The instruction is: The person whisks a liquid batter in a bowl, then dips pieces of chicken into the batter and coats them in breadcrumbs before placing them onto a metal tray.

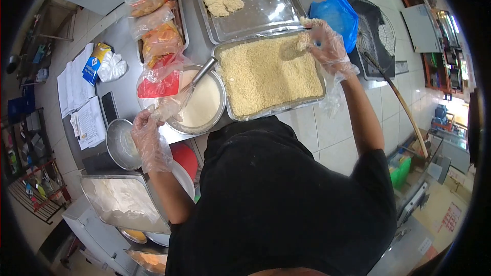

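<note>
Your right hand (330,46), gloved, is over the far right corner of the crumb tray (276,111), fingers closed round a crumbed piece (305,41) held just above the crumbs (266,74). Reads as the crumb-coating step, w/ that piece about ready to come out. The next move calls for a light grip so the coat isn't knocked off, and a short carry to the steel tray (271,5) touching the crumb tray's far side, where a few coated pieces (225,0) sit in the far left corner and the rest is bare. Your left hand (148,135), also gloved, is at the near left rim of the batter bowl (223,103). Its fingers are bunched at something pale, but can't tell if they're clamped on the utensil (204,69) leaning in the pale batter (204,105) or on food. Left of that hand sits a small steel bowl (118,148), contents unclear. At the near left corner there's a flour tray (92,184) w/ white powder. Along the bench's far left, a narrow tray (180,7) holds filled plastic bags (158,38). At the right end are a blue bag (337,15) and a wire skimmer (378,36).
</note>
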Available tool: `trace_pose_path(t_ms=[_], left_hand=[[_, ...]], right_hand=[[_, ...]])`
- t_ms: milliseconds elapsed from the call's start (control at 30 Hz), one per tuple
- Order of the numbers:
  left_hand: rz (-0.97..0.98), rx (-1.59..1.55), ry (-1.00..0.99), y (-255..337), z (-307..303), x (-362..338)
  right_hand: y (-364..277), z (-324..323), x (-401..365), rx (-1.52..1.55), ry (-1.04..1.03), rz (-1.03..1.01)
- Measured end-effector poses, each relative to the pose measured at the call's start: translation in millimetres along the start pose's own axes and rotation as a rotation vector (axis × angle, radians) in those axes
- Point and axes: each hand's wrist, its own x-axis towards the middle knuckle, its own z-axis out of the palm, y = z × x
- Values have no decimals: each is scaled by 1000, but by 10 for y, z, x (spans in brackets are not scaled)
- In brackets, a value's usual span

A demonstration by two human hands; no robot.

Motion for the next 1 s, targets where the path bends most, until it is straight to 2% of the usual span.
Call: trace_pose_path(t_ms=[67,133,200,267,300,400,567,733,800,933,1000], left_hand=[[-1,14,11,-10,23,-33],[12,12,13,-19,42,-67],[28,13,20,-36,41,-106],[18,-48,37,-73,39,-139],[23,-55,50,-90,31,-148],[29,-51,39,-87,24,-179],[25,-34,78,-122,27,-222],[43,-31,96,-121,22,-263],[49,-62,66,-109,33,-259],[5,-89,143,-36,176,-312],[0,-108,126,-54,165,-282]], right_hand=[[105,-2,274,25,29,-51],[33,-25,569,-47,28,97],[95,23,822,-5,41,12],[101,76,1100,-179,-10,12],[220,152,1238,-192,9,-107],[406,406,1624,-217,-26,-183],[943,949,2379,-208,-52,-81],[1407,1312,3046,-212,-18,-160],[1378,1375,3184,-434,-71,-116],[1520,1520,3295,-520,-133,-46],[1624,1573,3330,-651,-242,-45]])
